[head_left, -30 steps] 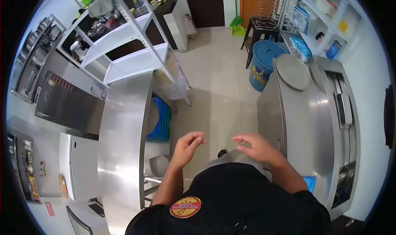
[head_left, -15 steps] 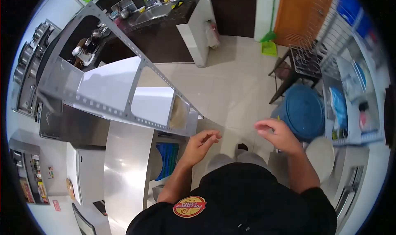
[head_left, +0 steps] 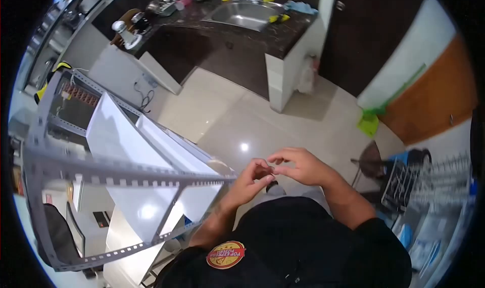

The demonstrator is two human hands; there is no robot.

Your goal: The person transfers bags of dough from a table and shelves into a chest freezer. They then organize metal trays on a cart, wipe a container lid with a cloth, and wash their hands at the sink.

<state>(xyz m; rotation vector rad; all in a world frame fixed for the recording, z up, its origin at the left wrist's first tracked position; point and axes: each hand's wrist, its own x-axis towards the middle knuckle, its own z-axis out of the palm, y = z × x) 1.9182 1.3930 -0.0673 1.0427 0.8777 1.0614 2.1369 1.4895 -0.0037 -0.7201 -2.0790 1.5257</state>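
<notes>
My left hand (head_left: 251, 181) is in front of my body with its fingers curved and apart, and nothing is in it. Close beside it, my right hand (head_left: 298, 165) is also empty, its fingers loosely bent towards the left hand. The fingertips of both hands are nearly touching above the floor. To the left of my left forearm stands a metal shelf rack (head_left: 179, 179) with white shelves (head_left: 126, 151).
A dark counter (head_left: 298, 30) with a sink (head_left: 245, 14) is ahead. A dark door (head_left: 371, 30) and an orange door (head_left: 437, 96) are at the right, with a green dustpan (head_left: 368, 123). A wire rack (head_left: 434, 179) stands at the lower right.
The view has moved forward and turned, so the sink counter is nearer and the shelf rack is beside me. My two hands have come closer together.
</notes>
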